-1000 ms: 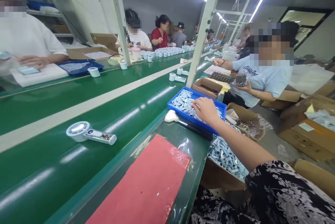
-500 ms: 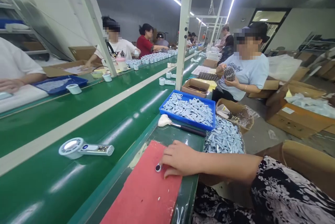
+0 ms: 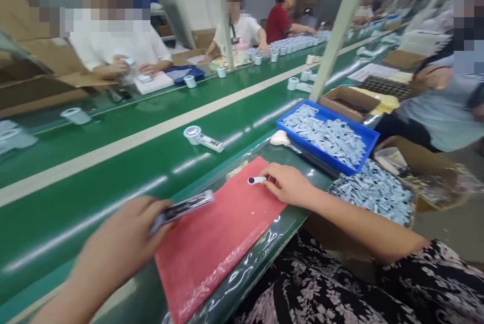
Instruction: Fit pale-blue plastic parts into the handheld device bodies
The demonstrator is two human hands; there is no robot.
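Observation:
My left hand [image 3: 126, 243], blurred, is closed around a white device with a dark open-faced handle [image 3: 189, 205]. The handle points right over the edge of the red mat [image 3: 215, 243]; the rest of the device is hidden in my fingers. Between thumb and fingers, my right hand [image 3: 289, 182] pinches a small pale-blue handle cover [image 3: 257, 180] with a dark round spot at its end, just over the mat's far part. A round-headed device [image 3: 203, 138] with its handle's inside exposed lies on the green belt [image 3: 151, 172] beyond the mat.
Right of the mat are a blue tray [image 3: 321, 137] full of pale-blue covers, a black-handled tool with a whitish head [image 3: 280, 138], and a heap of covers [image 3: 374, 193]. A metal post [image 3: 336, 36] rises behind the tray. Co-workers sit along both sides of the belt.
My view has swung left and down. My left hand has come into view holding a device. My right hand now has the cover raised off the mat, pinched by its end.

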